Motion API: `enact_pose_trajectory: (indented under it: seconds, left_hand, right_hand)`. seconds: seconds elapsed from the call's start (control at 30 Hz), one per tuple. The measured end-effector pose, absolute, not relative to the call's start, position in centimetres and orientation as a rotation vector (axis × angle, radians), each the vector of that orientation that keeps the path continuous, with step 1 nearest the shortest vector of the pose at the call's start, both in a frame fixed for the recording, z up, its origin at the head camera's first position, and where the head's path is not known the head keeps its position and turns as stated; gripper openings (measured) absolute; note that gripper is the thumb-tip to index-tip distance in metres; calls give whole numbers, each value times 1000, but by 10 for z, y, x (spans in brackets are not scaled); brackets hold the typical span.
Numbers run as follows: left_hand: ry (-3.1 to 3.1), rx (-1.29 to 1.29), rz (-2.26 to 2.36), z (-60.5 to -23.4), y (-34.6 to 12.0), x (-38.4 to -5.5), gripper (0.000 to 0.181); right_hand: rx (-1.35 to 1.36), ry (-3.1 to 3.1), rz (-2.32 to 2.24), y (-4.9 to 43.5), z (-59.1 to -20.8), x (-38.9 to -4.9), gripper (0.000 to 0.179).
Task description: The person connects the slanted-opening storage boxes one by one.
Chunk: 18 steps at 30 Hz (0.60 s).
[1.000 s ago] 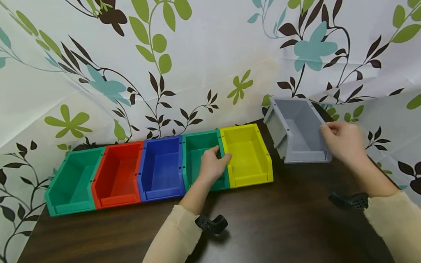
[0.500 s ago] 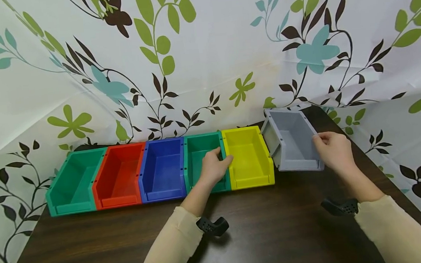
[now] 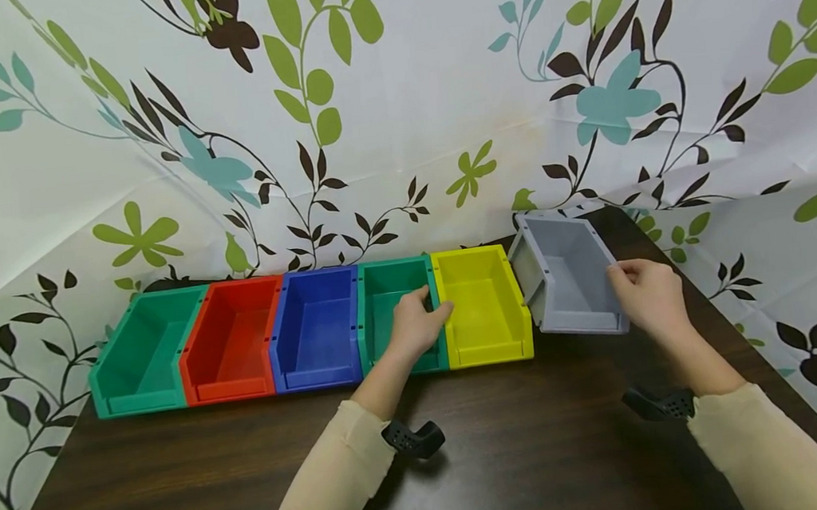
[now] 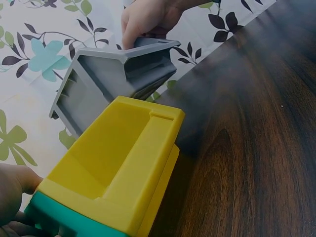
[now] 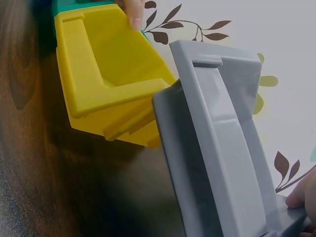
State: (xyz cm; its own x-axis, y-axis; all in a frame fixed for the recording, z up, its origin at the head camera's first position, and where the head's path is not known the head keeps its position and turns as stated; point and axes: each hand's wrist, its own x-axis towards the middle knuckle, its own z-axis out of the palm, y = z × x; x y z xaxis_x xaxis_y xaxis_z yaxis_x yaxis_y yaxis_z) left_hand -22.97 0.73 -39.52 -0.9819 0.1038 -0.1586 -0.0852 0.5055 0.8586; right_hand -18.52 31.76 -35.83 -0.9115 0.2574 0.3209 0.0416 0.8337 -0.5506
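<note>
A grey plastic storage bin (image 3: 574, 274) is held at its right wall by my right hand (image 3: 647, 292), thumb toward the inside. It tilts, its left side close against the yellow bin (image 3: 486, 305); the right wrist view shows the grey bin (image 5: 222, 123) raised beside the yellow one. My left hand (image 3: 416, 322) pinches the adjoining walls of the yellow bin and the green bin (image 3: 375, 290) to its left, with thumb over the yellow side and fingers in the green bin. In the left wrist view those fingers are partly hidden.
Left of the green bin, a blue bin (image 3: 316, 326), a red bin (image 3: 235, 341) and another green bin (image 3: 146, 356) stand in a row. All sit on a dark wooden table (image 3: 496, 448). A leaf-patterned sheet (image 3: 397, 104) hangs behind, close to the bins.
The grey bin has come left and down in my right hand, up to the yellow bin, mostly in the first half second. My left hand keeps its place.
</note>
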Motion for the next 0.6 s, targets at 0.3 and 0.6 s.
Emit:
enact_pose_trajectory:
  seconds: [0.3,0.6]
  left_hand:
    - [2561,6,1472,-396,8,-229,67]
    - [2562,-5,1468,-397,8,-230,66]
  right_hand:
    - [-201,-2641,767,319,-356,-186,38]
    - [-202,-2657,771,321,-356,-189,39]
